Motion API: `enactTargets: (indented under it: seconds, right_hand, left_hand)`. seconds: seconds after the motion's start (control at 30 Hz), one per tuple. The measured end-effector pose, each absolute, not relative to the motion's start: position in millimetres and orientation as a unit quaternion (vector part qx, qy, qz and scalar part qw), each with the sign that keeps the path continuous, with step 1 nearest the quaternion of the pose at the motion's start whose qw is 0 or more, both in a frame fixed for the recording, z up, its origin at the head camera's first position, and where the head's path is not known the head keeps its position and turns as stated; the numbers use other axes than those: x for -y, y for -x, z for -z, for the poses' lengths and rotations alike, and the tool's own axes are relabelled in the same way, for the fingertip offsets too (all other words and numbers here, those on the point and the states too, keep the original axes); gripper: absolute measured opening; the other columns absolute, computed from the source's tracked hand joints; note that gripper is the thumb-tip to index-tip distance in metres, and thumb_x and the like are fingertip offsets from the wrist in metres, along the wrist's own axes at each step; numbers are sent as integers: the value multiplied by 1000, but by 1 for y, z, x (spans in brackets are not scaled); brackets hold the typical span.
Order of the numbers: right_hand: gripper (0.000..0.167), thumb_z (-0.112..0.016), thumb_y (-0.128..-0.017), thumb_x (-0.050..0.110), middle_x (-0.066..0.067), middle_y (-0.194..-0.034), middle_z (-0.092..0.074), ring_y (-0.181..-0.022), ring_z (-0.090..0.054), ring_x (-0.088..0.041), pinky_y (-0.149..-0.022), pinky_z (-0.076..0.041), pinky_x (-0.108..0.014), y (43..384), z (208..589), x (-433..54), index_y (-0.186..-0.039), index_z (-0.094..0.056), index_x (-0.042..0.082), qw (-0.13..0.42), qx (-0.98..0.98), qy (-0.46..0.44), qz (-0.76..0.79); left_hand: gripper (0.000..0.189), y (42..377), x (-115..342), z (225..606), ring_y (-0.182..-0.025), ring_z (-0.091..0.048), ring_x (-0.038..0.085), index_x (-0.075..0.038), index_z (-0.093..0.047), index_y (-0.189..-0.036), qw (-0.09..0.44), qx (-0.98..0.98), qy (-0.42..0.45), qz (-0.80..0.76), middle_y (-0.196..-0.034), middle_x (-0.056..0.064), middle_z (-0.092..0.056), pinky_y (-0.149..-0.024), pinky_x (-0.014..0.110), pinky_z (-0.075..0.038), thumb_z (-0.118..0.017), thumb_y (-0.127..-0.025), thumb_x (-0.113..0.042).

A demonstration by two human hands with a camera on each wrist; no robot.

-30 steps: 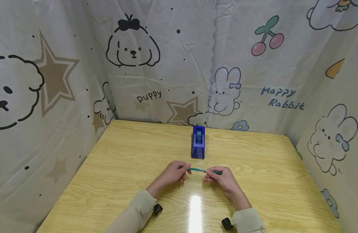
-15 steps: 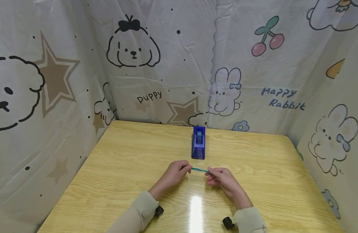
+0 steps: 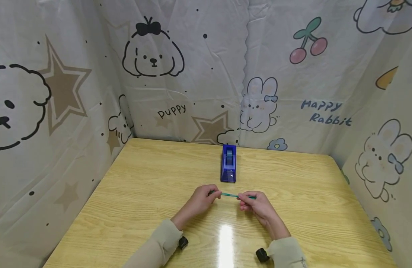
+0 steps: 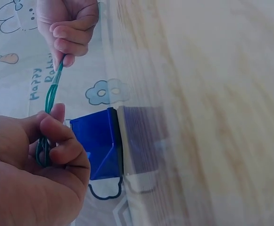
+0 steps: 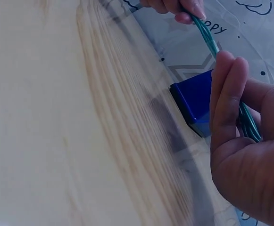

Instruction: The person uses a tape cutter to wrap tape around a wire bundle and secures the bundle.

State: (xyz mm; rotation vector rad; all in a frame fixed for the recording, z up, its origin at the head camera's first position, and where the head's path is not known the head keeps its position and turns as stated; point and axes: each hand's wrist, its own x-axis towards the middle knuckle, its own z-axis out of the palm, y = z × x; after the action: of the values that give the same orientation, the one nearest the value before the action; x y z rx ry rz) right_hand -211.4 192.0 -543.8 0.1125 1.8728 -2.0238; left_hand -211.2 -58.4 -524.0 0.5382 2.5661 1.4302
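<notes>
A thin bundle of green cord (image 3: 230, 195), folded into several strands, stretches between both hands above the table. My left hand (image 3: 202, 199) pinches its left end between thumb and fingers; looped strands (image 4: 45, 149) show inside that hand in the left wrist view. On the other side my right hand (image 3: 256, 206) pinches the bundle, and a short end sticks out past the thumb. A pale, shiny band that looks like clear tape (image 4: 57, 76) lies round the strands near the right fingertips. Just beyond the hands stands a blue tape dispenser (image 3: 228, 163) with a roll in it.
The wood-grain table (image 3: 152, 171) has a bright light reflection near its front. A patterned cloth (image 3: 192, 85) hangs behind and along both sides. Black wrist cameras (image 3: 183, 242) sit at both sleeves.
Half a second ago the right fingers turned inward and covered the cord's right end; now that end shows past the thumb again. The left hand keeps its hold, nearly still.
</notes>
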Motion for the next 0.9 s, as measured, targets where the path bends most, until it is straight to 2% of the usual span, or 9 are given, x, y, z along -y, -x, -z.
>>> enactTargets:
  seconds: [0.13, 0.3, 0.43, 0.57, 0.67, 0.9]
  right_hand:
    - [22, -70, -99, 8, -2, -73, -73, -66, -72, -11, -67, -61, -23, 212, 543, -192, -107, -73, -12, 175, -671, -41, 720]
    - [23, -67, -100, 5, -3, -78, -75, -71, -75, -12, -74, -62, -26, 212, 541, -193, -113, -71, -14, 168, -669, -36, 723]
    - [22, -68, -100, 4, -7, -86, -76, -77, -76, -13, -79, -62, -28, 212, 542, -191, -113, -72, -13, 162, -667, -34, 726]
    - [30, -68, -100, 9, -11, -95, -75, -82, -77, -15, -83, -61, -29, 213, 545, -189, -121, -68, -13, 158, -671, -38, 723]
    - [35, -66, -103, 14, -8, -90, -74, -81, -76, -15, -81, -62, -29, 214, 545, -189, -124, -65, -14, 157, -675, -44, 719]
    - [31, -66, -103, 20, -3, -78, -70, -68, -71, -12, -68, -60, -24, 216, 545, -188, -107, -69, -10, 173, -686, -49, 705]
  left_hand:
    - [31, 212, 61, 524, -61, -48, 10, -10, -74, -100, 92, -851, -170, -488, -73, -1, -58, -58, 25, -43, -55, -109, -32]
    - [39, 218, 64, 526, -67, -55, 13, -10, -75, -103, 100, -847, -155, -498, -83, 9, -69, -62, 28, -46, -53, -108, -42]
    - [34, 220, 64, 528, -66, -51, 12, -10, -74, -98, 99, -853, -166, -485, -84, 14, -69, -63, 25, -42, -52, -110, -32]
    - [27, 220, 62, 529, -69, -45, 10, -12, -72, -93, 93, -858, -188, -470, -89, 14, -68, -66, 24, -40, -53, -110, -22]
    - [25, 219, 60, 528, -71, -46, 9, -12, -71, -92, 82, -858, -193, -468, -91, 14, -69, -68, 25, -40, -54, -109, -20]
    - [25, 220, 58, 527, -68, -45, 8, -10, -70, -90, 65, -862, -199, -462, -87, 16, -69, -65, 23, -40, -56, -108, -20]
